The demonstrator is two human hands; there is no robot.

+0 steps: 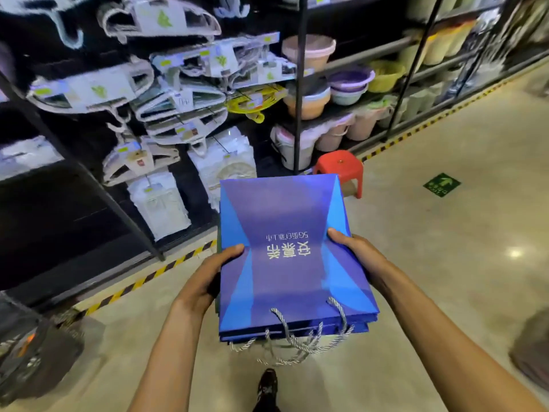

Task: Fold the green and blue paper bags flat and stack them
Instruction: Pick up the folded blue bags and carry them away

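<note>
A stack of flat folded paper bags is held level in front of me above the floor. The top bag is a blue bag (292, 233) with white print and silver rope handles (300, 337) hanging off the near edge. A thin dark green edge (219, 242) shows under the stack's left side. My left hand (214, 275) grips the stack's left edge, thumb on top. My right hand (356, 254) grips the right edge, thumb on top too.
A red plastic stool (341, 171) stands on the floor just beyond the bags. Black shelving (142, 224) with hangers, basins and buckets fills the left and back, bordered by yellow-black floor tape (142, 281). A green floor sticker (441, 184) lies right. My shoe (267, 388) shows below.
</note>
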